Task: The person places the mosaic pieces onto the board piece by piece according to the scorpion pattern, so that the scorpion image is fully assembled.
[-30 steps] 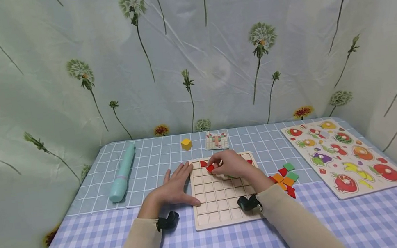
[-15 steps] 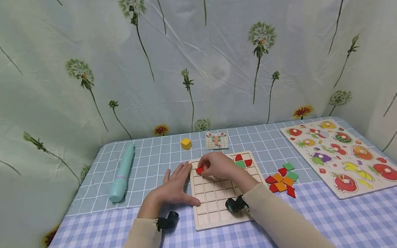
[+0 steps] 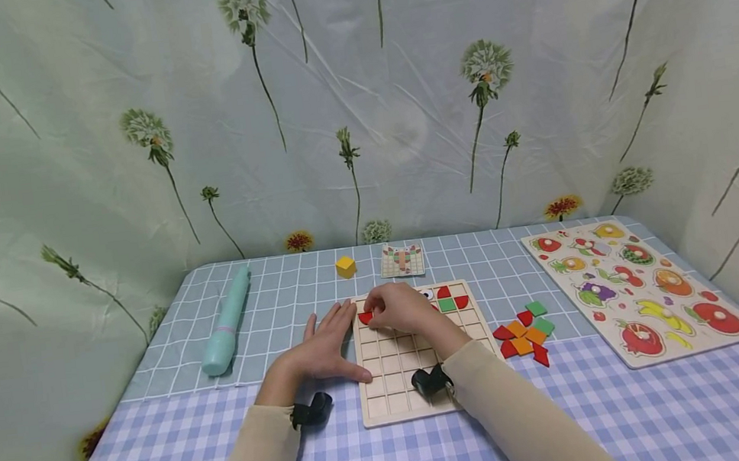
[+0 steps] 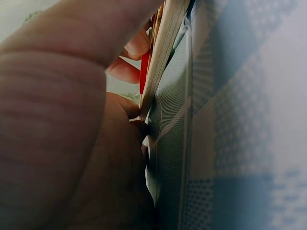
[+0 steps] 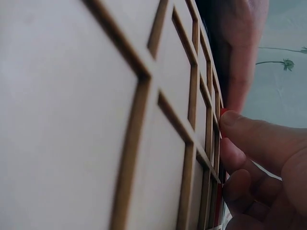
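At far left of wooden grid board [image 3: 391, 364] | red quarter-circle tile [image 3: 364, 319] pinched from the right by right hand [image 3: 401, 309] | edge touched by outspread left hand [image 3: 325, 353]

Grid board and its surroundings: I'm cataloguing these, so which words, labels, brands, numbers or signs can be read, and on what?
None can be read in any view.
Grid board: no visible text.
Picture card: any lettering is too small to read.
Fruit board: pictures, no legible words.

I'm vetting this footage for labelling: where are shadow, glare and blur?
Head: pale glare on the curtain, grid board in focus; left wrist: left hand shadowed, nearest tablecloth blurred; right wrist: the board's nearest part pale and soft.
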`<state>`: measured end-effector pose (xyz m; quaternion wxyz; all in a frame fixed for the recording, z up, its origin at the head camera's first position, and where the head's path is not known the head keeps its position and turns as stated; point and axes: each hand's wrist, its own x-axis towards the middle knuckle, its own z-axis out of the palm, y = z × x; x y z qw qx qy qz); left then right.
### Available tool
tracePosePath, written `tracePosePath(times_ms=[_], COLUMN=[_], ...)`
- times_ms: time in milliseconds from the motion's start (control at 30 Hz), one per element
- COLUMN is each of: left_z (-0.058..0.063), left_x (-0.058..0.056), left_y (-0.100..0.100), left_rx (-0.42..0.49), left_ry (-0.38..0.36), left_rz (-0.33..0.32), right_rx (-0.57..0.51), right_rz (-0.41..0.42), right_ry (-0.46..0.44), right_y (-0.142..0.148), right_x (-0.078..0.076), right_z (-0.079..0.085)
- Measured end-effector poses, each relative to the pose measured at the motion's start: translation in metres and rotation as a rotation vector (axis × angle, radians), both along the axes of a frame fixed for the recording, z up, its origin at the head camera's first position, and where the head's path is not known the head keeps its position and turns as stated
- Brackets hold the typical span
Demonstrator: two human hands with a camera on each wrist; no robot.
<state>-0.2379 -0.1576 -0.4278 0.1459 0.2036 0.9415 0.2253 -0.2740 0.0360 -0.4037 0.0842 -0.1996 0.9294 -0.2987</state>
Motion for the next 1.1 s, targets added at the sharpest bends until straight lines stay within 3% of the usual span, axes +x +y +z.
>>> tracePosePath(times_ms=[433,1100], left_z=[0.0000,-0.0009], left_x=[-0.0012,-0.0014], left_y=[-0.0003,0.0004], left_rx=[0.001,0.009], left_ry=[0.008,0.010], left_rz=[-0.002,-0.004], right_rx=[-0.004,-0.019], right_rz=[0.006,-0.031], right_ry=[0.039,0.020], right_y=[0.0007,-0.0003], right_x=[-0.0010,-0.0025], right_z=[-0.0013,-0.0043])
